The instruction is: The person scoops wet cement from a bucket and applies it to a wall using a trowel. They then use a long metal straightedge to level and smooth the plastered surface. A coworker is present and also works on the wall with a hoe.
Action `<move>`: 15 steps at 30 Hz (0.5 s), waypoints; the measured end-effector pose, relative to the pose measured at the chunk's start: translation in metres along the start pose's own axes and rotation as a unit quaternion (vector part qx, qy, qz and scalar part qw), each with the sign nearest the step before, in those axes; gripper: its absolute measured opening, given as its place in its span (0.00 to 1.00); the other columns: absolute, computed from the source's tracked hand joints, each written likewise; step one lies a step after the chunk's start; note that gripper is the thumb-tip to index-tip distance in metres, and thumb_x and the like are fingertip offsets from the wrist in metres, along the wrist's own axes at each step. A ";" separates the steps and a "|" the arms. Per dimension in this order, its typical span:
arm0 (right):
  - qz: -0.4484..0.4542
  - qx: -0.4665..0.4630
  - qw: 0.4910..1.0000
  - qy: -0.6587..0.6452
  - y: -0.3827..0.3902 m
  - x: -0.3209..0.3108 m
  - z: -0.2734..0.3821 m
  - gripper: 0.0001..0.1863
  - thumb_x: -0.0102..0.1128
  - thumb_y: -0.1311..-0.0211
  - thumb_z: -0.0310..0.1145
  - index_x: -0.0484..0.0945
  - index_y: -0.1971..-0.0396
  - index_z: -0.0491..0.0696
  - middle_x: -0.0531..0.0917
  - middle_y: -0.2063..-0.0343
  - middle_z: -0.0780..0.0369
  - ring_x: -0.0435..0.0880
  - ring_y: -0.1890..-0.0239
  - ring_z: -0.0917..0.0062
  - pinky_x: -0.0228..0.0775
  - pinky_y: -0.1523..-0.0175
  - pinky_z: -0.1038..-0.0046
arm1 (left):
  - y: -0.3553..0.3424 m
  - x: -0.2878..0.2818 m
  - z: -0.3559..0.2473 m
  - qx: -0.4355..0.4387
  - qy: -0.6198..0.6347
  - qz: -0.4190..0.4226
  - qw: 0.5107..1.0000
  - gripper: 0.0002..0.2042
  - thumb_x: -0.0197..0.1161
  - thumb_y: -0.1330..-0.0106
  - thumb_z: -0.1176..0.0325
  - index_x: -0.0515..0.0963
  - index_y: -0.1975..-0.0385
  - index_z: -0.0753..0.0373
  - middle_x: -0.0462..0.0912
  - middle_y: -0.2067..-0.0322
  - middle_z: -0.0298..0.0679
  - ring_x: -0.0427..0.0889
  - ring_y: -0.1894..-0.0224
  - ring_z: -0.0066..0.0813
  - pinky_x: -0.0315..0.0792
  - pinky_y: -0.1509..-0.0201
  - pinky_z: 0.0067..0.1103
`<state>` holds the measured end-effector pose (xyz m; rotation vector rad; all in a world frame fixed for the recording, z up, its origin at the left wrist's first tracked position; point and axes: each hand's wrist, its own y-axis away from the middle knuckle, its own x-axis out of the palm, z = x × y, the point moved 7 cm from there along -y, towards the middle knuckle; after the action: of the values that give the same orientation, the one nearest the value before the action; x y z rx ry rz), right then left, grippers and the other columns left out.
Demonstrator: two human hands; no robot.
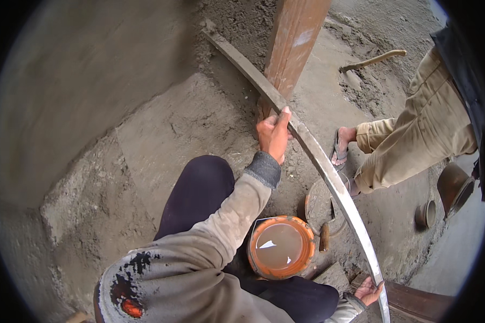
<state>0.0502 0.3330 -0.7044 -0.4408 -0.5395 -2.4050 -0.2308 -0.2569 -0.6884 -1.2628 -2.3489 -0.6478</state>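
Observation:
My left hand (275,134) is closed around a long, mortar-smeared metal bar (331,175), close beside a brown wooden post (296,46). My right hand (367,290) grips the same bar near its lower end. The bar's upper end lies by the rough grey plastered surface (75,91). Between my hands and knees stands an orange bucket (307,242) of murky water. Beside it is a round container (312,199) of grey mortar, with a trowel's wooden handle (324,237) at its edge.
A co-worker's trousered legs (404,145) and sandalled foot (339,151) are at the right, near a wooden-handled tool (385,57) in wet mortar. A small pot (423,218) and a tilted container (450,191) are farther right. A brown wooden piece (420,299) lies at lower right.

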 end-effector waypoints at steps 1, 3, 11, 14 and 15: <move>-0.012 -0.036 0.999 -0.021 -0.005 -0.006 0.007 0.22 0.63 0.40 0.42 0.74 0.55 0.40 0.82 0.60 0.54 0.84 0.59 0.68 0.81 0.61 0.73 | -0.005 0.007 -0.010 0.023 0.035 0.010 0.999 0.14 0.61 0.34 0.61 0.77 0.73 0.68 0.79 0.77 0.35 0.76 0.80 0.20 0.71 0.80 0.19; -0.035 -0.050 0.998 0.000 -0.011 -0.017 -0.011 0.21 0.65 0.41 0.42 0.74 0.57 0.42 0.82 0.61 0.54 0.84 0.61 0.69 0.81 0.64 0.73 | -0.014 -0.014 0.027 -0.043 0.011 -0.057 0.997 0.14 0.62 0.35 0.61 0.78 0.72 0.69 0.79 0.77 0.36 0.76 0.80 0.20 0.68 0.81 0.20; 0.047 0.020 0.998 0.039 -0.001 0.037 -0.023 0.24 0.63 0.40 0.44 0.72 0.52 0.41 0.80 0.58 0.56 0.83 0.59 0.74 0.83 0.65 0.77 | -0.025 -0.038 -0.005 -0.058 -0.073 -0.073 0.993 0.11 0.61 0.35 0.67 0.77 0.71 0.71 0.82 0.74 0.45 0.81 0.78 0.27 0.77 0.79 0.22; 0.018 -0.098 0.995 0.016 0.033 0.064 0.051 0.24 0.60 0.37 0.41 0.70 0.51 0.37 0.79 0.56 0.51 0.83 0.58 0.70 0.85 0.63 0.80 | -0.012 0.067 -0.135 0.100 -0.141 0.085 0.981 0.10 0.62 0.36 0.66 0.79 0.73 0.68 0.82 0.76 0.41 0.76 0.83 0.19 0.73 0.80 0.16; 0.016 -0.110 0.993 -0.030 0.045 0.082 0.061 0.21 0.63 0.40 0.42 0.75 0.56 0.39 0.82 0.59 0.52 0.85 0.62 0.71 0.84 0.67 0.81 | -0.001 0.096 -0.186 0.162 -0.150 0.114 0.969 0.11 0.64 0.37 0.66 0.79 0.75 0.68 0.82 0.79 0.40 0.76 0.83 0.18 0.72 0.80 0.15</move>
<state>0.0283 0.2887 -0.6043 -0.6140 -0.2902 -2.4363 -0.2585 -0.2992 -0.4852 -1.5263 -2.3605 0.0048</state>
